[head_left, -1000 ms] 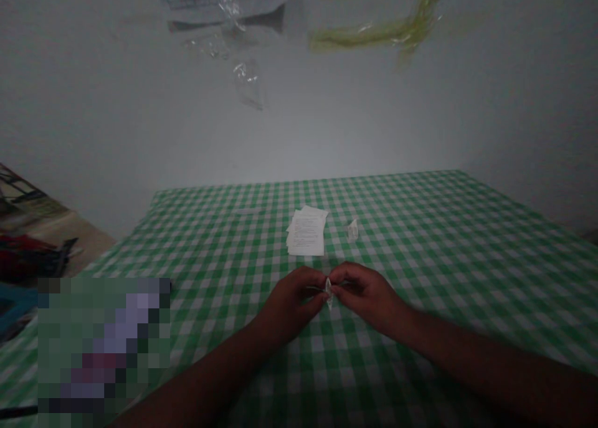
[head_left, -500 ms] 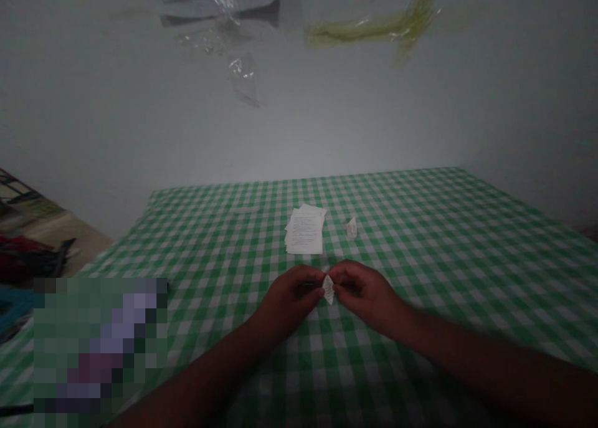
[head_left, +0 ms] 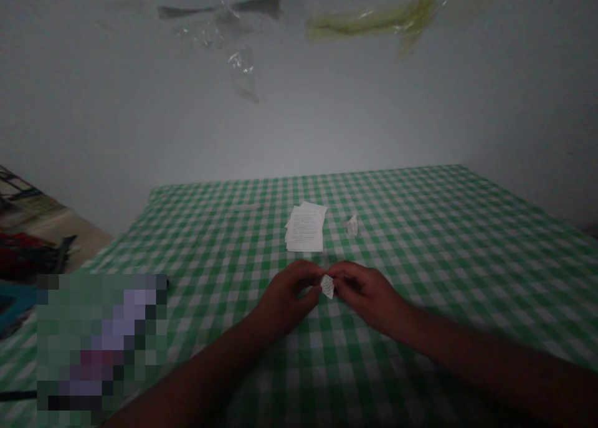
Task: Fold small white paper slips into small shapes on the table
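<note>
Both hands meet over the middle of the green-checked surface (head_left: pixel 420 241), somewhat nearer its near edge than its far one. The left hand (head_left: pixel 290 291) and the right hand (head_left: pixel 367 290) each pinch a small folded paper (head_left: pixel 327 286) between thumb and fingertips, one from either side, so the piece hangs between them just above the cloth. The rest of the fingers are curled in. Gripping it from two sides most likely keeps so small a piece steady and lets the fingertips press on its creases.

The folded paper looks like a narrow diamond. Its long axis seems to stand roughly upright, leaning a little, with the lower tip pointing down toward the near edge. The dim light hides the finer folds.

Beyond the hands, toward the far edge, lies a stack of paper slips (head_left: pixel 306 230), loosely squared and within easy reach. Just to its right, apart from it, stands another small folded piece (head_left: pixel 352 225). Clear plastic (head_left: pixel 240 66) is stuck to the wall behind.
</note>
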### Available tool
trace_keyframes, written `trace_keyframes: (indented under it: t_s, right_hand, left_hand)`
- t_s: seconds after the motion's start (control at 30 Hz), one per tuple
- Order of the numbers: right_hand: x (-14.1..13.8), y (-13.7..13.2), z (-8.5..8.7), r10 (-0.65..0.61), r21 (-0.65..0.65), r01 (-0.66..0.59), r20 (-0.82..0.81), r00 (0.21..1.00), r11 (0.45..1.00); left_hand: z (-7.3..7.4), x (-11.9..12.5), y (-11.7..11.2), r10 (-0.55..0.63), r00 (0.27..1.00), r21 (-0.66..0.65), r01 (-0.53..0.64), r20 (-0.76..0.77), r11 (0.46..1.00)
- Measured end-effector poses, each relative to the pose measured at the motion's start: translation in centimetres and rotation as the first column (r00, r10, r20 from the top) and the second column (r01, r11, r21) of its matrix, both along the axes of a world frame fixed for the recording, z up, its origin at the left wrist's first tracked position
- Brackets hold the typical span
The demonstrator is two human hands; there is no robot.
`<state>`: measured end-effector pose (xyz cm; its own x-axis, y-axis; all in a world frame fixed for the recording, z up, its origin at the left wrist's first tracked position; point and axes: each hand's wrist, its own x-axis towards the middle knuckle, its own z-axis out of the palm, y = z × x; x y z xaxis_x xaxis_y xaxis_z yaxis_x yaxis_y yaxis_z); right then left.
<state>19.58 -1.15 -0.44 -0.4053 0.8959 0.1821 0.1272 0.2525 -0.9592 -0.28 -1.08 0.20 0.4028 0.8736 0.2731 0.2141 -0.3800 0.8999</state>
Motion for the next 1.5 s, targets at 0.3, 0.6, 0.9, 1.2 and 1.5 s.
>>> trace_keyframes:
  t_s: [0.3, 0.6, 0.9, 1.2, 1.5]
  right_hand:
    - [-0.6, 0.1, -0.4, -0.029, -0.317, -0.063, -0.277, 0.96, 0.946]
    - [-0.3, 0.1, 0.3, -0.08, -0.474, -0.098, -0.341, 0.936, 0.875]
    - [-0.3, 0.3, -0.5, -0.012, -0.307, -0.074, -0.27, 0.963, 0.949]
    - [0.6, 0.2, 0.7, -0.056, 0.315, -0.023, 0.242, 0.969, 0.949]
    - [0.7, 0.9, 0.6, -0.04, 0.207, 0.004, 0.174, 0.984, 0.978]
  left_hand:
    - [0.7, -0.2, -0.1, -0.04, 0.999, 0.021, 0.04, 0.003, 0.999]
    - [0.9, -0.5, 0.2, -0.021, 0.993, 0.177, 0.042, -0.116, 0.983]
    - [1.5, -0.6, 0.0, -0.01, 0.986, 0.263, 0.054, -0.168, 0.963]
    - [1.4, -0.3, 0.1, 0.052, 0.986, 0.024, -0.049, -0.161, 0.999]
    - [1.0, -0.1, -0.1, 0.103, 0.975, -0.088, -0.123, -0.196, 0.989]
